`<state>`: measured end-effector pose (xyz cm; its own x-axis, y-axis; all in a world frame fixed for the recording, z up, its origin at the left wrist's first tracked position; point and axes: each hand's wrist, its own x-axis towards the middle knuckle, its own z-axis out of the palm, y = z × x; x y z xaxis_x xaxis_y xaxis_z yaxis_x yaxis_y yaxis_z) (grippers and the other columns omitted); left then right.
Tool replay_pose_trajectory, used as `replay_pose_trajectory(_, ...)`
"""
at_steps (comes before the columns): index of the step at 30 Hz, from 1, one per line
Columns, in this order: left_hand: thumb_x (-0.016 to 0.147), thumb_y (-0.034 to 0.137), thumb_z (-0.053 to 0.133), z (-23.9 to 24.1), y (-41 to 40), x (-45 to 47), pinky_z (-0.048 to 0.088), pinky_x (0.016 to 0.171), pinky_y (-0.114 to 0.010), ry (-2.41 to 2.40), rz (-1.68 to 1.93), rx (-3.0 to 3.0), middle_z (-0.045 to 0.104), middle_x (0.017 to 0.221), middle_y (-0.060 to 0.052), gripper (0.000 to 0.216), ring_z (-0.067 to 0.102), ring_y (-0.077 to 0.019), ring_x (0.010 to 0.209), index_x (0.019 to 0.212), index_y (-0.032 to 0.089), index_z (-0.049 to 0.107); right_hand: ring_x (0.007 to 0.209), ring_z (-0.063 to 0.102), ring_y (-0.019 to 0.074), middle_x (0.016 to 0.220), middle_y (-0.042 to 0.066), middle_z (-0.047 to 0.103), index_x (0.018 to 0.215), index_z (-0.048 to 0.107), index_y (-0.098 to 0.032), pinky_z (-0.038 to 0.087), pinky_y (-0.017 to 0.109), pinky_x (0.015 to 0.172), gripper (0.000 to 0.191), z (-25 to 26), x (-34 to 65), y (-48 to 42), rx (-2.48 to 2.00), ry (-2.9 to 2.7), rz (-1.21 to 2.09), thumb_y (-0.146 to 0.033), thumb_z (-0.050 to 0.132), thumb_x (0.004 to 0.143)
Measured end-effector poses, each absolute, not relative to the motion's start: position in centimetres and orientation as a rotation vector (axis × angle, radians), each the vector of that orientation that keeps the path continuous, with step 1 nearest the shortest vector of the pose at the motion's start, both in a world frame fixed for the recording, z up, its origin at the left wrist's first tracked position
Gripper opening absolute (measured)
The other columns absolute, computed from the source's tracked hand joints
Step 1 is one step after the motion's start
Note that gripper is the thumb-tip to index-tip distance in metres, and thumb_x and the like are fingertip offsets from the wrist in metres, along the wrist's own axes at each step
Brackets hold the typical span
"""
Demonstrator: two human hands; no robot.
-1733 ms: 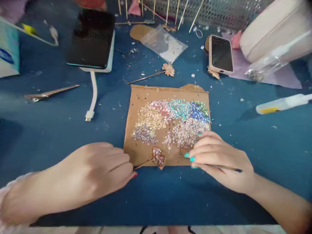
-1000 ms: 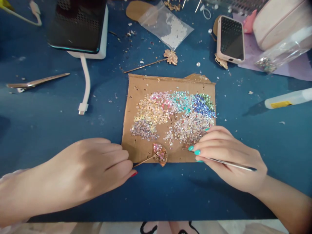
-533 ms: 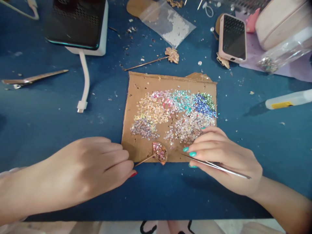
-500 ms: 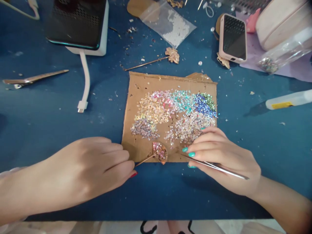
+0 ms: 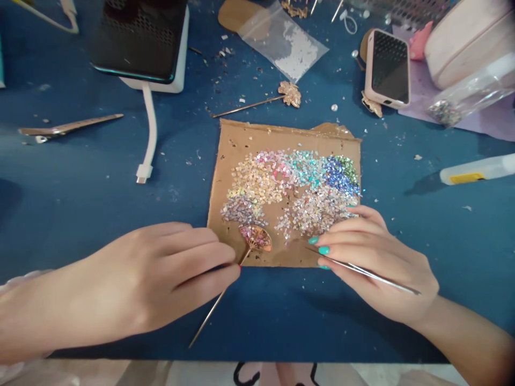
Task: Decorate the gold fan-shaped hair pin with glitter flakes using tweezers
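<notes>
Left hand [image 5: 181, 271] pinches hairpin [image 5: 252, 244] by stick [image 5: 209, 316], fan end [image 5: 261, 239] over cardboard's [image 5: 281, 257] near side; right hand [image 5: 382, 252] grips tweezers [image 5: 372, 275] at cardboard's near right. Hairpin likely light, stiff; fan end fragile: hold stick.

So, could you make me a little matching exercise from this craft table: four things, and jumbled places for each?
1. Fan-headed pin
2. Tweezers
3. Cardboard
4. Yellow-labelled tube

A. Beneath the small coloured pieces
B. In the right hand
C. Lying on the blue table, near the picture's right edge
D. In the fingers of the left hand

Right pairs: 1-D, 2-B, 3-A, 4-C.
</notes>
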<state>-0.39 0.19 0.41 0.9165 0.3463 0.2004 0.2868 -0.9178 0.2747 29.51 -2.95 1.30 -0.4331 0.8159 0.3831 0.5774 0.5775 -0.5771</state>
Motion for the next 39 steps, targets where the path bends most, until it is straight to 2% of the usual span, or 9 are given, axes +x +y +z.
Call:
replay_pose_trajectory(2, 0.088, 0.013, 0.041, 0.68, 0.41, -0.29, 0.048, 0.079, -0.034, 0.419, 0.402, 2.825, 0.067, 0.104, 0.001, 0.031, 0.057, -0.0164, 0.096, 0.105, 0.024, 0.064, 0.073, 0.069, 0.0153, 0.079, 0.001, 0.074, 0.085, 0.064, -0.022, 0.046, 0.042, 0.091, 0.012, 1.32, 29.48, -2.98, -1.085, -2.191, 0.507, -0.012, 0.067, 0.079)
replay_pose_trajectory(5, 0.075, 0.014, 0.055, 0.89, 0.57, -0.21, 0.047, 0.082, -0.036, 0.393, 0.297, 2.871, 0.066, 0.112, 0.003, 0.039, 0.052, -0.0195, 0.108, 0.110, 0.029, 0.064, 0.073, 0.068, 0.0145, 0.080, 0.002, 0.074, 0.086, 0.064, -0.020, 0.046, 0.042, 0.091, 0.010, 1.35, 29.48, -2.94, -1.053, -2.211, 0.538, -0.012, 0.066, 0.080)
replay_pose_trajectory(10, 0.090, 0.013, 0.036, 0.57, 0.44, -0.21, 0.041, 0.083, -0.036, 0.384, 0.364, 2.883, 0.065, 0.111, 0.001, 0.035, 0.053, -0.0180, 0.105, 0.107, 0.023, 0.065, 0.074, 0.068, 0.0147, 0.079, 0.003, 0.073, 0.086, 0.063, -0.019, 0.046, 0.042, 0.089, 0.011, 1.22, 29.60, -2.94, -1.040, -2.218, 0.534, -0.011, 0.067, 0.080)
replay_pose_trajectory(16, 0.098, 0.015, 0.026, 0.70, 0.49, -0.27, 0.039, 0.084, -0.037, 0.354, 0.317, 2.896, 0.065, 0.115, 0.002, 0.039, 0.055, -0.0174, 0.105, 0.110, 0.023, 0.063, 0.074, 0.068, 0.0148, 0.080, 0.002, 0.074, 0.087, 0.064, -0.020, 0.047, 0.042, 0.088, 0.013, 1.12, 29.64, -3.03, -1.041, -2.228, 0.524, -0.011, 0.068, 0.079)
replay_pose_trajectory(25, 0.099, 0.018, 0.027, 1.05, 0.58, -0.01, 0.041, 0.083, -0.033, 0.364, 0.352, 2.863, 0.065, 0.114, 0.004, 0.039, 0.056, -0.0146, 0.103, 0.107, 0.024, 0.064, 0.075, 0.068, 0.0151, 0.080, 0.001, 0.073, 0.089, 0.064, -0.022, 0.047, 0.042, 0.090, 0.012, 0.89, 29.75, -3.04, -1.052, -2.214, 0.570, -0.015, 0.068, 0.080)
replay_pose_trajectory(39, 0.101, 0.020, 0.026, 0.99, 0.65, -0.17, 0.041, 0.083, -0.035, 0.349, 0.343, 2.876, 0.064, 0.123, 0.004, 0.039, 0.055, -0.0155, 0.109, 0.112, 0.023, 0.063, 0.077, 0.068, 0.0149, 0.082, 0.001, 0.073, 0.092, 0.065, -0.021, 0.047, 0.039, 0.088, 0.013, 1.01, 29.44, -2.89, -1.039, -2.259, 0.569, -0.016, 0.068, 0.080)
